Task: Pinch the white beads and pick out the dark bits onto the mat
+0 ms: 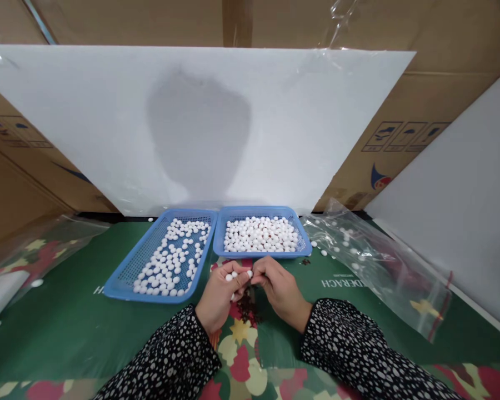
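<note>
My left hand (220,297) is closed around several small white balls (232,275). It pinches one white ball (250,274) between thumb and forefinger. Right beside that ball, the fingertips of my right hand (279,289) are pressed together; anything between them is too small to make out. Under the hands lies a loose pile of tiny dark reddish-brown bits (246,309). Beyond them stand two blue mesh baskets. The left basket (144,250) holds white balls spread loosely; the right basket (256,210) is densely covered with white balls, with brownish specks among them.
A clear plastic bag (394,278) with some white balls in it lies at the right. Another clear bag (45,244) and a white object (2,297) are at the left. Stray balls dot the green patterned table cover (66,333). A white board (283,122) and cardboard (425,105) stand behind.
</note>
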The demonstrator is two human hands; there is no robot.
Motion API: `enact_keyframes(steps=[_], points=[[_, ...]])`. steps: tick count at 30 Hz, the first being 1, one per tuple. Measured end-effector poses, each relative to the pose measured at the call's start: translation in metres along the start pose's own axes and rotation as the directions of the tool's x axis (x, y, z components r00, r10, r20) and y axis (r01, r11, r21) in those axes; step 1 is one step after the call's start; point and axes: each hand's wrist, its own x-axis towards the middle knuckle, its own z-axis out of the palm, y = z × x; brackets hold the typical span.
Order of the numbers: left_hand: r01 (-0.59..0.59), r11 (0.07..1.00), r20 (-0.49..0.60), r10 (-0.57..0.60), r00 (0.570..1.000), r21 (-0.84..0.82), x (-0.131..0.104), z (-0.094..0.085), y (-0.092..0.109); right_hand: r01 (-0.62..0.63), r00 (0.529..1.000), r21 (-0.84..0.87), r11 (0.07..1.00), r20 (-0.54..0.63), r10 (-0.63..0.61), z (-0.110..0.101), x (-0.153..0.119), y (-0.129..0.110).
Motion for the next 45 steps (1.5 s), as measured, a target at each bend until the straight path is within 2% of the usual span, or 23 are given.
enact_keyframes(steps=[9, 14, 16, 19, 27, 33, 39, 43, 44, 45], points=[[-0.012, 1.000, 0.002, 0.012, 1.000, 0.018, -0.002, 0.001, 0.000, -0.094, 0.995, 0.033, 0.995, -0.014, 0.095, 0.002, 0.000, -0.002], [0.015, 0.999, 0.021, -0.016, 1.000, 0.029, -0.002, -0.001, 0.004, -0.243, 0.970, 0.243, 0.939, 0.054, 0.238, -0.005, 0.005, 0.001], [0.004, 0.999, 0.029, -0.005, 1.000, 0.033, -0.001, -0.001, 0.006, -0.232, 0.972, 0.298, 0.926, 0.113, 0.207, -0.012, 0.008, 0.001], [-0.024, 0.997, 0.020, 0.023, 1.000, 0.069, 0.000, -0.003, 0.007, -0.173, 0.979, 0.273, 0.946, 0.156, 0.134, -0.021, 0.012, -0.002], [-0.059, 0.985, 0.002, 0.059, 0.998, 0.164, 0.001, -0.007, 0.007, -0.057, 0.997, 0.247, 0.967, 0.061, 0.043, -0.017, 0.008, -0.001], [-0.064, 0.983, 0.012, 0.063, 0.998, 0.175, 0.001, -0.007, 0.009, -0.041, 0.999, 0.190, 0.981, 0.043, 0.033, -0.011, 0.008, -0.005], [-0.011, 0.999, 0.028, 0.010, 1.000, 0.039, 0.002, -0.004, 0.014, -0.058, 0.998, 0.037, 0.998, -0.013, 0.058, -0.016, 0.020, -0.007], [0.136, 0.976, -0.023, -0.142, 0.990, -0.168, 0.002, -0.005, 0.015, -0.077, 0.991, -0.230, 0.970, -0.123, 0.050, -0.034, 0.030, 0.010], [0.179, 0.958, -0.027, -0.189, 0.982, -0.222, 0.003, -0.006, 0.016, -0.056, 0.993, -0.281, 0.958, -0.115, 0.024, -0.038, 0.029, 0.014], [0.211, 0.940, -0.027, -0.226, 0.974, -0.267, 0.003, -0.007, 0.017, -0.015, 0.998, -0.298, 0.955, -0.055, -0.001, -0.041, 0.027, 0.017]])
